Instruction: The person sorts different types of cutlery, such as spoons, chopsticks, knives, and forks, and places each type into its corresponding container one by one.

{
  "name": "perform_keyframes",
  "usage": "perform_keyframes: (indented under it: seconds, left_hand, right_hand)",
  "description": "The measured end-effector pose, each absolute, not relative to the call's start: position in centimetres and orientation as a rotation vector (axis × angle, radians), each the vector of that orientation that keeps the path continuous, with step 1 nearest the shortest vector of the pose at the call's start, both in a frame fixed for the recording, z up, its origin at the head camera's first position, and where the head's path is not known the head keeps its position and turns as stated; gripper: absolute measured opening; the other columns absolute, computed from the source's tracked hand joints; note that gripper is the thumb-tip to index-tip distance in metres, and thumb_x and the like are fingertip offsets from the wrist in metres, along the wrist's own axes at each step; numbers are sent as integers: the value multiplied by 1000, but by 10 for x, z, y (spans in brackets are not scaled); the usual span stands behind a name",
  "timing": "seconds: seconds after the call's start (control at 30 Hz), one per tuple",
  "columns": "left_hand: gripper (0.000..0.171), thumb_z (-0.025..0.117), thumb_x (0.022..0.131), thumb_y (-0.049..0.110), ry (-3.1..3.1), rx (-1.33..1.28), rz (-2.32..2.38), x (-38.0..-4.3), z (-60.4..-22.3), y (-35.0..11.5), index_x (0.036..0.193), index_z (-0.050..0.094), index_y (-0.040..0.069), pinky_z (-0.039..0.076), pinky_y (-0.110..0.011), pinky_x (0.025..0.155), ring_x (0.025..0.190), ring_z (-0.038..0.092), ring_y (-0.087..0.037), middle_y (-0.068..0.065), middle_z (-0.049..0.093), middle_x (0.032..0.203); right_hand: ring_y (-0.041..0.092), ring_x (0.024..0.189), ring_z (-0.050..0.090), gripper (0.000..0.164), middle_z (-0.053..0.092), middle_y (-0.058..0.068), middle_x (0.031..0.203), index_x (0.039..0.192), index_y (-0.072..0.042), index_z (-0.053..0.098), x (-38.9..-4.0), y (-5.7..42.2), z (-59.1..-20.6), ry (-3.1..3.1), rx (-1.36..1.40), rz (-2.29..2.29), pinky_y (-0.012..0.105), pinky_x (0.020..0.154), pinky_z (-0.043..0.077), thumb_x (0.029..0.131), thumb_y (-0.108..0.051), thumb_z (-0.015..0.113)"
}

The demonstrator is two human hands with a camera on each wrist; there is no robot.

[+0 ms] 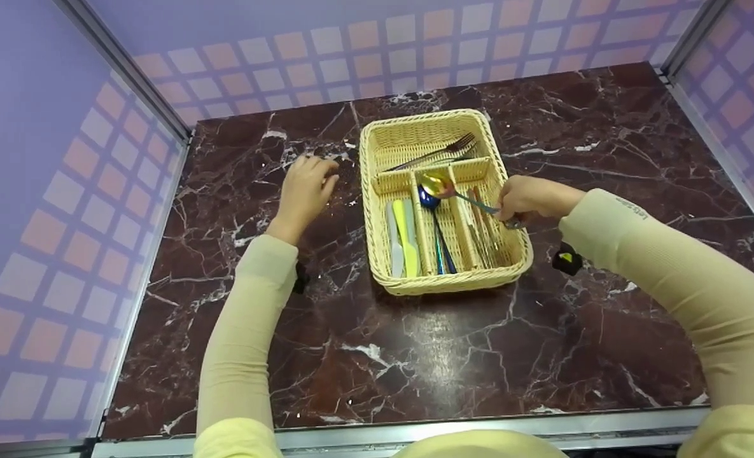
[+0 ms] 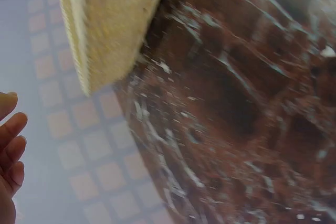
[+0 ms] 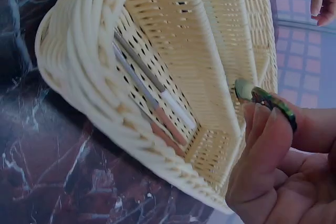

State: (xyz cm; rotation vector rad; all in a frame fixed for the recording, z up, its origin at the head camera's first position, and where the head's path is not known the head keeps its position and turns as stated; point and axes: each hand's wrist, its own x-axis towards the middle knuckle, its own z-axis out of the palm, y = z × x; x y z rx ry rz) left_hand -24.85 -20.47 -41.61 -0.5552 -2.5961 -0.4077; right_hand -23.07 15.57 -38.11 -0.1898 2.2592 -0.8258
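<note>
A shiny, rainbow-coloured spoon (image 1: 439, 186) is pinched by its handle end in my right hand (image 1: 529, 196). Its bowl hangs over the middle compartment of the cream wicker basket (image 1: 377, 280). In the right wrist view the handle tip (image 3: 278, 108) shows between thumb and fingers. Below the bowl, a blue spoon (image 1: 429, 198) lies in that middle compartment. My left hand (image 1: 307, 187) hovers left of the basket with loosely bent fingers and holds nothing; in the left wrist view its fingertips (image 2: 16, 145) are apart from the basket.
Grey and yellow-green knives (image 1: 404, 238) lie in the basket's left compartment. Slim utensils (image 1: 483, 235) with brown and white ends fill the right one. Forks (image 1: 459, 145) rest in the back compartment. Patterned panels (image 1: 326, 57) enclose the dark marble table (image 1: 351, 356).
</note>
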Motion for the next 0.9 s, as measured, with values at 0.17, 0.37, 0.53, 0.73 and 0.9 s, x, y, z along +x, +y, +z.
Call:
perform_keyframes:
  seconds: [0.17, 0.37, 0.53, 0.73, 0.9]
  left_hand:
    - [18, 61, 86, 12, -2626, -510, -408, -246, -422, -210, 100, 65, 2, 42, -41, 81, 84, 54, -31, -13, 65, 94]
    - [18, 61, 86, 14, -2639, -509, -412, -244, -422, -210, 99, 66, 2, 42, -41, 80, 83, 53, -32, -13, 65, 92]
    - [19, 60, 86, 15, -2646, -513, -416, -243, -422, -211, 99, 66, 3, 41, -40, 79, 83, 53, -31, -13, 65, 92]
    - [18, 60, 86, 14, -2646, -527, -407, -243, -425, -211, 98, 66, 2, 41, -41, 76, 81, 53, -33, -13, 65, 90]
    - [18, 60, 85, 13, -2654, -516, -412, -243, -428, -213, 98, 66, 2, 42, -42, 76, 80, 53, -33, -13, 65, 90]
  right_hand:
    - [8, 54, 51, 8, 53, 2, 64, 79, 0, 52, -231, 137, -391, 2119, -96, -958, 20, 55, 49, 87, 0, 50]
    - [8, 49, 53, 6, 58, 3, 61, 79, 4, 57, -224, 115, -401, 2101, -157, -974, 20, 51, 49, 83, 0, 55]
    - [9, 45, 58, 7, 63, 15, 67, 83, 8, 59, -217, 98, -410, 2145, -242, -882, 25, 54, 53, 81, 2, 59]
    - [15, 57, 67, 51, 57, 34, 108, 128, 18, 35, -212, 88, -419, 2124, -297, -798, 30, 70, 54, 84, 2, 56]
    - [19, 62, 67, 55, 63, 31, 94, 132, 16, 31, -215, 90, -417, 2115, -272, -916, 30, 66, 55, 82, 8, 53]
